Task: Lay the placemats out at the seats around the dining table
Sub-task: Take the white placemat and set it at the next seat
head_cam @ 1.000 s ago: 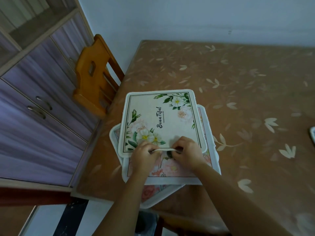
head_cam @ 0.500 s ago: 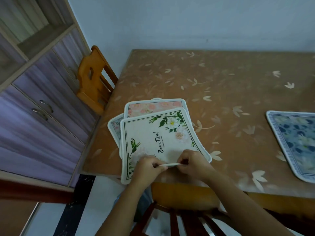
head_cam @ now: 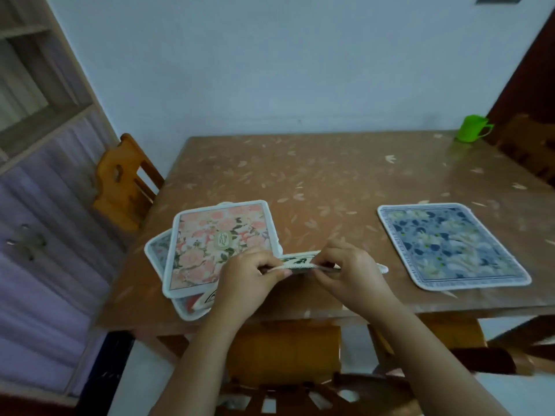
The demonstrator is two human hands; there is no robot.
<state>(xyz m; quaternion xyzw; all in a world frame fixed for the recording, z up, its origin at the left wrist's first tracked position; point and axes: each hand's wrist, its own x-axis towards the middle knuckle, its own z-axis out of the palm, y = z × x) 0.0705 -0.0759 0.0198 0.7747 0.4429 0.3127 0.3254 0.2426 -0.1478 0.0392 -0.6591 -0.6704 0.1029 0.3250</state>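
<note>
The left hand (head_cam: 252,276) and the right hand (head_cam: 353,276) sit side by side over the near edge of the worktop (head_cam: 330,181), a glossy brown surface with a pale leaf pattern. Each hand has its fingers curled. They pinch the near edge of a cream placemat (head_cam: 300,263), a rectangular, white-bordered fabric mat printed with green leaves. The mat is seen almost edge-on, stretched between the two hands. One corner pokes out below the left hand at seven o'clock, and the other end runs past the right hand toward three o'clock. Whether its far edge touches the worktop cannot be told.

At ten o'clock from the hands lies a pink floral placemat (head_cam: 219,244), rectangular with a white border and a small oval label in its middle. It lies flat and slightly turned. It rests on a third placemat (head_cam: 156,250), of which only a white-edged strip on the left and a near corner show.

At three o'clock, apart from the hands, a blue floral placemat (head_cam: 450,244) with a white border lies flat near the worktop's front edge.

Toward one o'clock, at the far right corner by the pale wall (head_cam: 270,70), stands a green plastic cup (head_cam: 473,128) with its handle to the right.

An orange wooden chair (head_cam: 123,181) stands against the worktop's left side at ten o'clock. A second wooden chair (head_cam: 285,352) is at six o'clock under the near edge. A purple-fronted cabinet (head_cam: 45,265) fills nine o'clock.
</note>
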